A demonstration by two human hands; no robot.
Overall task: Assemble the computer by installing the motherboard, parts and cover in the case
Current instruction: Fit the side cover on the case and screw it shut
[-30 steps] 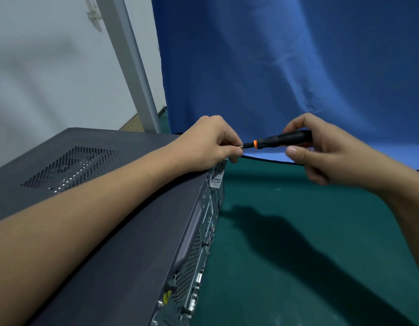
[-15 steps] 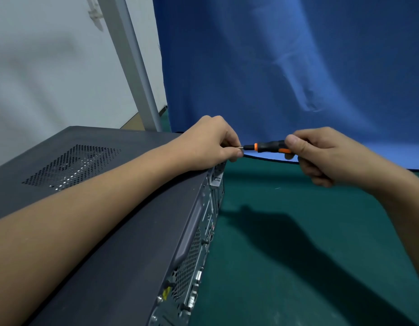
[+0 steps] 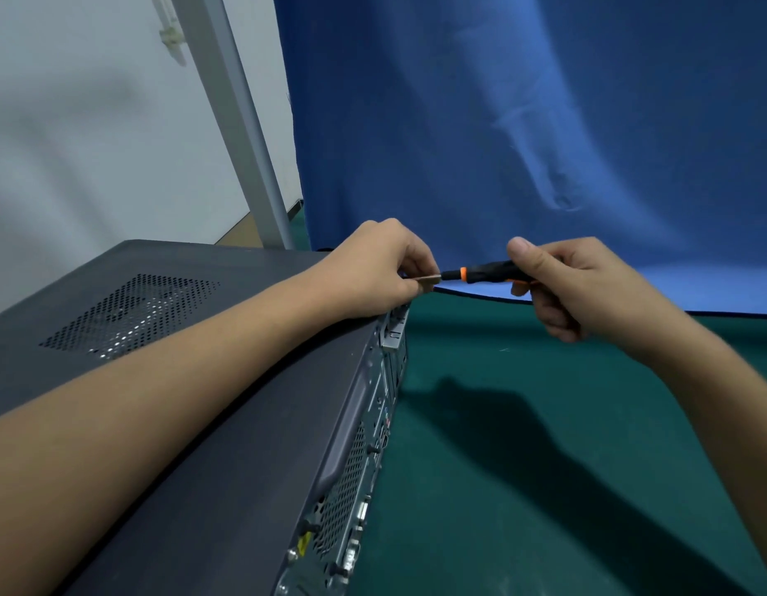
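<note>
Rotation of the tool is the change that I read here. My left hand (image 3: 386, 268) has not moved in the last second. Its fingers are curled and pinch around the thin metal tip, exactly at the far upper corner of the computer case (image 3: 373, 372). Whether a screw sits under the fingertips I cannot tell, because they hide it.

Directly right of this pinch the screwdriver (image 3: 485, 273) lies almost level, its orange ring just outside my fingers. My right hand (image 3: 579, 290) is closed around the black handle, and this grip has changed. One second ago the thumb was under the handle; now it stands above it.

I judge that I am rolling the handle in small steps to fasten the cover (image 3: 265, 488), which already lies shut on the case under my left forearm. So the assembly seems near its end.

Left of the pinch are the vent holes (image 3: 128, 311) in the cover, and behind them a grey metal post (image 3: 244, 135) and a pale wall (image 3: 72, 144). Below the pinch, the rear ports (image 3: 360, 514) face the green mat (image 3: 545, 445). Behind the right grip hangs a blue cloth (image 3: 502, 122).

The only thing in the way is my own left fingers. They cover the place where the tip meets the case, so I cannot check the seating.
</note>
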